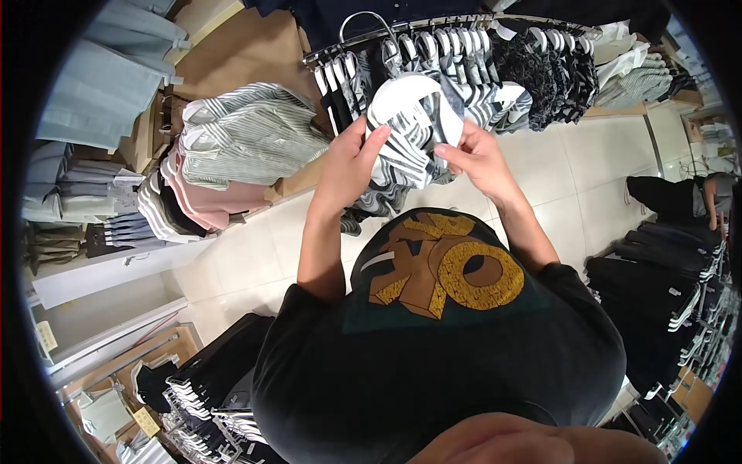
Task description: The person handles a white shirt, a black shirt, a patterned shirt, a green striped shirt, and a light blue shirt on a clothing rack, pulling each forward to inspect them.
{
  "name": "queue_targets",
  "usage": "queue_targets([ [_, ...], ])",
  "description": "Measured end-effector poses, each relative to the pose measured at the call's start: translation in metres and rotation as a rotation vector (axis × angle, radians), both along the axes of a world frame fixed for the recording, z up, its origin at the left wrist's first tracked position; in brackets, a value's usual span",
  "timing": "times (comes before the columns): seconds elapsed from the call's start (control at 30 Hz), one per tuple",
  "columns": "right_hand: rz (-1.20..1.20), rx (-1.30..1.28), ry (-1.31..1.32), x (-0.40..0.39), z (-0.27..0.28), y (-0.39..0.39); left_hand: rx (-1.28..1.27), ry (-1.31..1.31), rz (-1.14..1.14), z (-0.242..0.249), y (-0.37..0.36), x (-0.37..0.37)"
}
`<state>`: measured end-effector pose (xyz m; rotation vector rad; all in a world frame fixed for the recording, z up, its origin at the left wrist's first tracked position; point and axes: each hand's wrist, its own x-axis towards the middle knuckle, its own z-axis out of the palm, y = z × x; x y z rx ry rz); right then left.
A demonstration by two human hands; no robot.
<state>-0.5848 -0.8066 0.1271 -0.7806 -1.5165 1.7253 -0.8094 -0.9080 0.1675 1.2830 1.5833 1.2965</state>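
Between my two hands is a black-and-white patterned garment, with a broad white curved part along its top. My left hand grips its left edge, thumb lying over the front of the cloth. At the opposite side, my right hand pinches a fold of it between thumb and fingers. Right behind the garment hangs a row of similar patterned clothes on white hangers, partly covered by what I hold.
A curved metal rail carries the hanging clothes. To the left, a striped shirt and a pink garment lie by wooden shelving. Black clothes hang at the right, near another person. Pale floor tiles show between the displays.
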Motion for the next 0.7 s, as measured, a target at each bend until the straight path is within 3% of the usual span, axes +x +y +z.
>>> queue_targets([
  [0.07,0.114,-0.134,-0.144,-0.008,-0.002,-0.008,-0.013,-0.040,0.018,-0.001,-0.006,-0.008],
  [0.1,0.082,0.012,-0.168,-0.013,0.012,-0.018,-0.001,-0.082,0.040,-0.003,-0.009,-0.013],
  [0.27,0.128,0.017,-0.217,-0.011,0.004,-0.016,-0.012,-0.160,0.056,-0.001,-0.024,-0.028],
  [0.4,-0.379,0.797,-0.013,0.003,0.027,0.027,0.016,-0.121,0.020,0.016,-0.039,-0.048],
  [0.47,-0.503,1.009,-0.146,0.015,0.065,0.048,-0.017,-0.194,-0.025,0.032,-0.055,-0.071],
  [0.57,-0.033,0.541,-0.048,0.023,0.051,0.082,0.086,-0.243,0.214,0.062,-0.074,-0.086],
  [0.6,0.183,0.473,-0.211,0.024,0.050,0.086,0.088,-0.240,0.215,0.067,-0.075,-0.092],
  [0.63,0.249,0.378,-0.214,0.016,0.034,0.082,0.149,-0.231,0.309,0.072,-0.076,-0.101],
  [0.7,0.292,0.467,-0.512,0.004,0.002,0.059,0.208,-0.218,0.407,0.077,-0.074,-0.111],
])
